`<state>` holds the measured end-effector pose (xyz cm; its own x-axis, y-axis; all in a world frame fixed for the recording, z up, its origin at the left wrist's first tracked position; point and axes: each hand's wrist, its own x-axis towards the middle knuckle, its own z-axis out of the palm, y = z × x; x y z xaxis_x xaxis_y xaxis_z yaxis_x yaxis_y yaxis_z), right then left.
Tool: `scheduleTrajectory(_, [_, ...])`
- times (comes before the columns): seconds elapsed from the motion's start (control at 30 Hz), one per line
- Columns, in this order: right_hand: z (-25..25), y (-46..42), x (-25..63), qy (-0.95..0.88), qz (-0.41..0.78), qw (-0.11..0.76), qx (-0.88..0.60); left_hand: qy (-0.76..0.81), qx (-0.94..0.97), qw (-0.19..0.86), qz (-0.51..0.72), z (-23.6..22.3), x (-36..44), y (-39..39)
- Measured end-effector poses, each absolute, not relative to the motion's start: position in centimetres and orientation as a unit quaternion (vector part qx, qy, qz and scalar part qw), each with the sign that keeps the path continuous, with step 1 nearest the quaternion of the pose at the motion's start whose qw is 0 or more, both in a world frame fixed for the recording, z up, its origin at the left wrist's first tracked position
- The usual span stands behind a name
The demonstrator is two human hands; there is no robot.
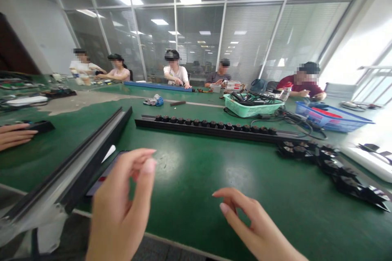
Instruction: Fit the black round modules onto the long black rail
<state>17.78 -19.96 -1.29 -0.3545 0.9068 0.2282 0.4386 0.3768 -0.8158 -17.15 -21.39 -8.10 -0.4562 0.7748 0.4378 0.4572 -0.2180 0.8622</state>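
Observation:
My left hand is raised above the near table edge, slightly blurred, its fingers loosely curved with nothing in them. Close behind it lie a dark phone-like slab and a scrap of white paper, both partly covered. My right hand hovers over the green table, thumb and forefinger a little apart and holding nothing. Beyond both hands lies a long black rail with a row of small black round parts along it. Left of my left hand, a long black-and-grey channel lies slantwise, reaching past the table edge.
More black parts form a chain at the right. Behind them stand a green basket of cables and a blue basket. Another person's hand rests at the far left. Several people sit across the table.

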Motion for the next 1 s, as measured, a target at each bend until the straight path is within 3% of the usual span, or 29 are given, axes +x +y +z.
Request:
scheduleTrajectory(0.1, [-0.9, -18.4, 22.8, -0.741, 0.26, 0.356, -0.506, 0.548, 0.748, 0.102, 0.36, 3.9, -6.9, -12.7])
scheduleTrajectory(0.17, [-1.4, -16.8, 27.0, -0.732, 0.214, 0.347, -0.546, 0.53, 0.806, 0.089, 0.246, 6.6, -3.8, -8.6])
scheduleTrajectory(0.33, [-1.8, -9.5, 37.9, -0.72, 0.029, 0.306, -0.622, 0.619, 0.758, 0.084, 0.19, 3.1, -4.8, -0.8])
scheduleTrajectory(0.47, [-0.2, -0.8, 43.7, -0.736, -0.091, 0.192, -0.642, 0.672, 0.709, -0.108, 0.186, 1.8, -7.2, 3.5])
scheduleTrajectory(0.57, [0.9, 5.0, 45.8, -0.737, -0.061, 0.091, -0.668, 0.618, 0.766, -0.134, 0.12, 2.1, -8.9, 6.5])
scheduleTrajectory(0.63, [1.2, 7.6, 46.7, -0.734, -0.01, 0.051, -0.677, 0.602, 0.794, -0.079, 0.034, 2.5, -9.9, 8.9])
scheduleTrajectory(0.77, [0.9, 10.2, 48.1, -0.757, 0.11, 0.042, -0.643, 0.579, 0.813, -0.023, -0.058, 3.4, -11.5, 13.9])
scheduleTrajectory(1.0, [0.2, 11.5, 48.5, -0.762, 0.153, 0.043, -0.628, 0.571, 0.813, -0.001, -0.112, 4.6, -12.7, 18.9])
